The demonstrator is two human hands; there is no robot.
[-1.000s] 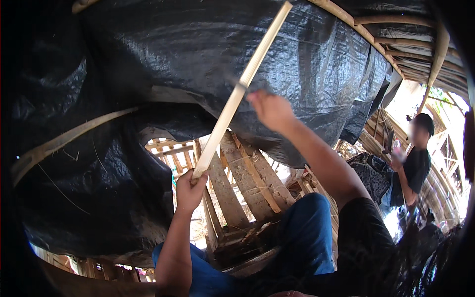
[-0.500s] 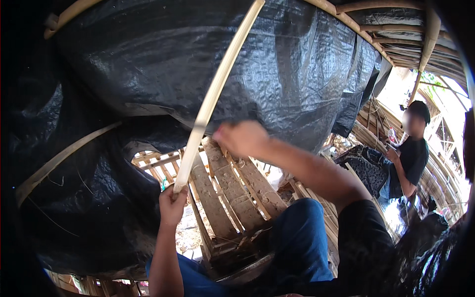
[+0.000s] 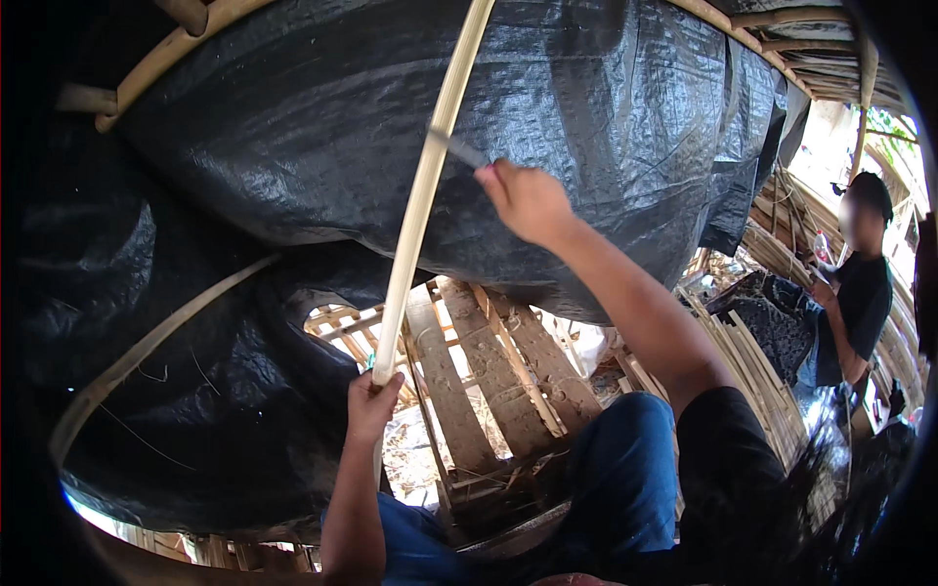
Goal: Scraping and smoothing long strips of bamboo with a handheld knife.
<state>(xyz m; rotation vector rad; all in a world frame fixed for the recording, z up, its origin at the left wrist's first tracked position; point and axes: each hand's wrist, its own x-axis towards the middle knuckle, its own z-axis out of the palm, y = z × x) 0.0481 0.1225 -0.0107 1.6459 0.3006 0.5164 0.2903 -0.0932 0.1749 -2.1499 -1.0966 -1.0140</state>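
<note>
My left hand (image 3: 370, 404) grips the lower end of a long pale bamboo strip (image 3: 422, 190) that rises up across the picture to the top edge. My right hand (image 3: 528, 200) is higher up, closed on a small knife whose blade (image 3: 455, 148) touches the strip's right edge. Behind the strip hangs a large black plastic sheet (image 3: 606, 127) stretched over a curved bamboo frame (image 3: 156, 59). My blue-trousered knee (image 3: 625, 469) is raised below the right arm.
A wooden slatted pallet (image 3: 479, 376) lies below the sheet. Another curved strip (image 3: 147, 347) runs along the sheet at left. At the right a person in a black shirt (image 3: 860, 293) stands among stacked bamboo poles (image 3: 772, 244) and dark bundles.
My right hand has slid up the strip with the knife, after dipping lower half a second ago. The left hand shifted slightly and keeps its grip. The view has tilted a little.
</note>
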